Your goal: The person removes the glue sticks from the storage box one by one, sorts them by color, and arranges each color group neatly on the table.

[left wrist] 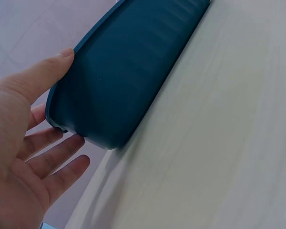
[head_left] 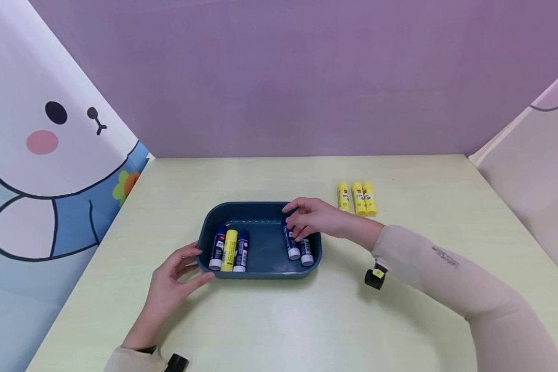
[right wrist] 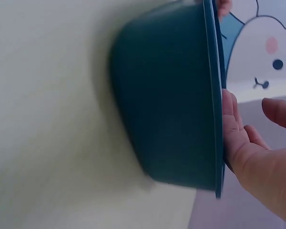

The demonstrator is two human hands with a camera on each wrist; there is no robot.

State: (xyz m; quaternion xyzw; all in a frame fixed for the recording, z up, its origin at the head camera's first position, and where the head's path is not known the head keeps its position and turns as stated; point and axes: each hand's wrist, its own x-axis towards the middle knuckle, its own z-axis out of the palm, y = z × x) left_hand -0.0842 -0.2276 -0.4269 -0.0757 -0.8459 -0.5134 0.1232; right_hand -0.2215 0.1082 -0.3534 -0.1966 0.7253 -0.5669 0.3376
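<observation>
A dark blue plastic bin (head_left: 260,275) sits on the table. My left hand (head_left: 174,276) holds its left end, thumb near the front corner and fingers along the left wall; in the left wrist view some fingers are spread away from it. Over the right end of the bin is my right hand (head_left: 309,217), its thumb apart from loosely bent fingers. Below those fingers lie two blue glue sticks with white ends, the nearer glue stick (head_left: 292,247) partly covered and the other glue stick (head_left: 307,254) beside it. At the left lie a yellow glue stick (head_left: 229,250) and two blue ones.
Behind my right wrist, three yellow glue sticks (head_left: 359,199) lie on the pale table (head_left: 279,325). A purple panel (head_left: 307,77) stands along the back edge, and a cartoon-printed sheet (head_left: 32,206) borders the left.
</observation>
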